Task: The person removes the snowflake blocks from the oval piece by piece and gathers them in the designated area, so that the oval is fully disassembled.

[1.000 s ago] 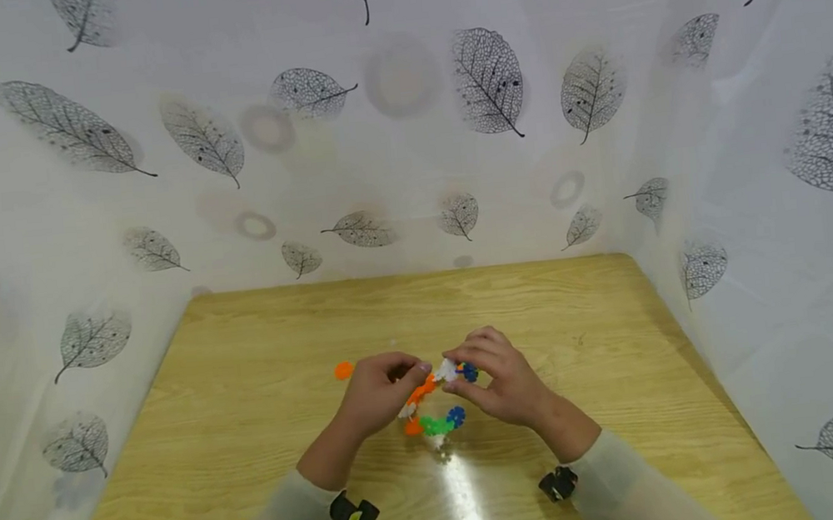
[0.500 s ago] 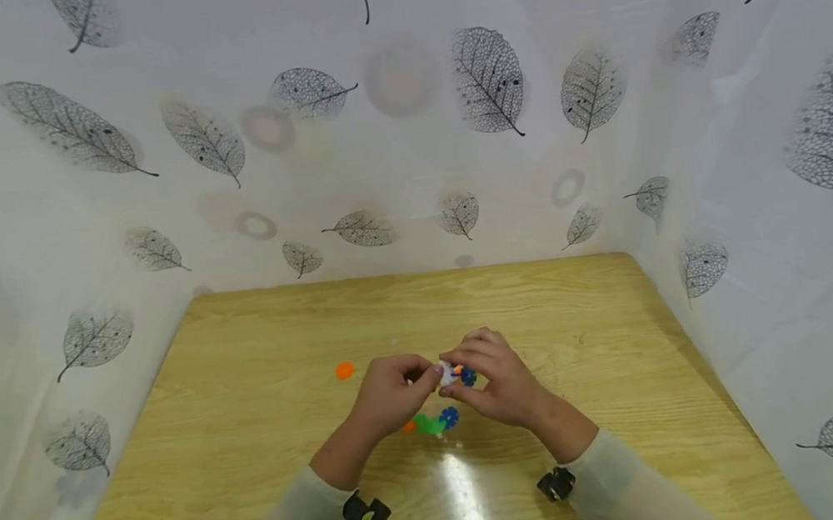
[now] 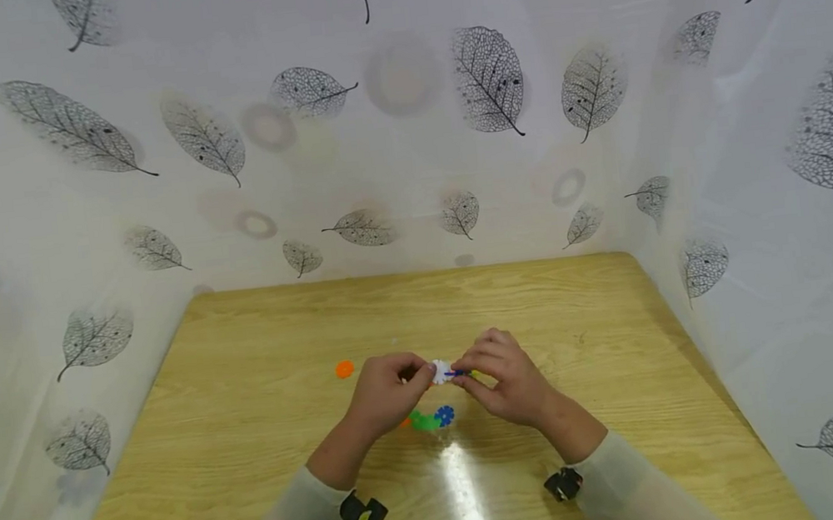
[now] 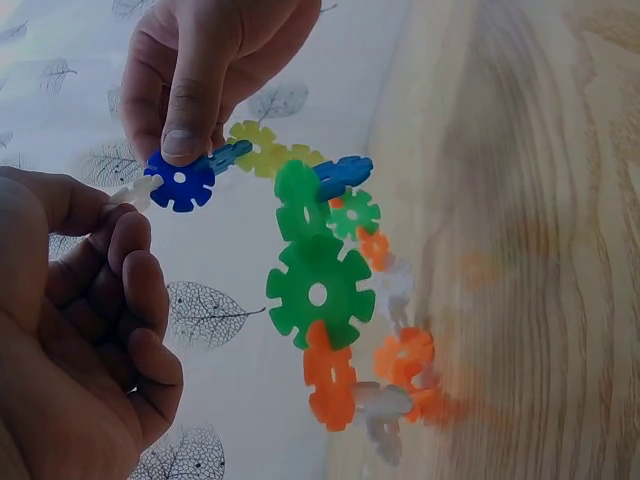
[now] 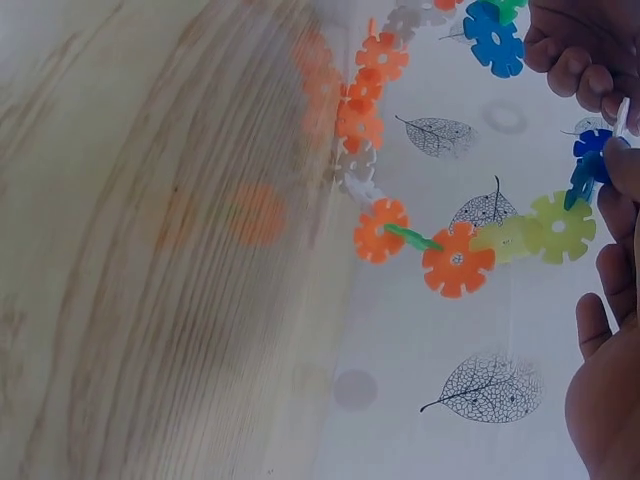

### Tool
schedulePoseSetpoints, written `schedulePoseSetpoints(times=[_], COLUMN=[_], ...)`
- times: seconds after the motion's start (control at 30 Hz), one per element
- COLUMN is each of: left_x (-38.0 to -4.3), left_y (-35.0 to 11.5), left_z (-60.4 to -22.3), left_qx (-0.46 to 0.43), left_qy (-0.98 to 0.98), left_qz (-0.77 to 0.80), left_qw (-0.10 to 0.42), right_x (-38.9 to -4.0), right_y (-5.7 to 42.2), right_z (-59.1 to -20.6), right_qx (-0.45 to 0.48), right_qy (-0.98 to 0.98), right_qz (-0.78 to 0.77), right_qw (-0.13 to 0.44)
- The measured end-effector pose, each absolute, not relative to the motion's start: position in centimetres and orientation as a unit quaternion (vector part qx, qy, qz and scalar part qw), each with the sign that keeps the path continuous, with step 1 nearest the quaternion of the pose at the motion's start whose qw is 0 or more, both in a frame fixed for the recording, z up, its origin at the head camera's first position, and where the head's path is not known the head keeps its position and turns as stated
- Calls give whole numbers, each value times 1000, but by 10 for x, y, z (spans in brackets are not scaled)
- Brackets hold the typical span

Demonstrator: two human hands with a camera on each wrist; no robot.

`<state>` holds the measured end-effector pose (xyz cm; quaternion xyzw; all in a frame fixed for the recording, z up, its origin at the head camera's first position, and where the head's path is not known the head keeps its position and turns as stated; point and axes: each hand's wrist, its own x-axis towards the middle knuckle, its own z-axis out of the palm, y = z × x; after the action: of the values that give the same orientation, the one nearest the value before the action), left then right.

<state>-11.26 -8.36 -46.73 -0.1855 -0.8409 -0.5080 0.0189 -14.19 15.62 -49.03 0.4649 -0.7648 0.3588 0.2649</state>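
Several plastic snowflake discs are linked in a chain that hangs between my hands. My left hand [image 3: 387, 392] pinches a white snowflake disc [image 3: 440, 371] between thumb and forefinger. Just to its right, my right hand [image 3: 507, 381] pinches a dark blue snowflake disc [image 4: 188, 192], which meets the white one. Yellow discs [image 5: 562, 228] follow on from the blue ones near my right hand. Further along hang green discs [image 4: 335, 275], orange discs [image 5: 378, 232] and whitish ones. A brighter blue disc [image 3: 444, 415] ends the lower part of the chain in the head view.
A loose orange disc [image 3: 344, 369] lies on the wooden table [image 3: 258, 334], left of my left hand. A pale curtain with leaf prints [image 3: 406, 152] surrounds the table at the back and sides. Black straps with small devices sit on both wrists.
My right fingers have shifted from around the white disc to the dark blue one beside it. My left hand has moved slightly right and now holds the white disc.
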Motion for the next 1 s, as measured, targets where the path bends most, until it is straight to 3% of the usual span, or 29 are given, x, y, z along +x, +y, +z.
schedulePoseSetpoints(times=[0.47,0.7,1.0], left_x=[-112,-120,-125], left_y=[-83,-113,-143], left_z=[-469,-456,-459], left_qx=[-191,-153,-102], left_qy=[-826,-825,-840], left_qz=[-527,-534,-531], left_qw=[57,103,44], right_x=[-140,-143,-145], right_y=[153,167,174], right_z=[-486,-487,-489], right_qx=[476,451,442], right_qy=[-766,-769,-779], right_qz=[325,338,342], right_qw=[283,301,284])
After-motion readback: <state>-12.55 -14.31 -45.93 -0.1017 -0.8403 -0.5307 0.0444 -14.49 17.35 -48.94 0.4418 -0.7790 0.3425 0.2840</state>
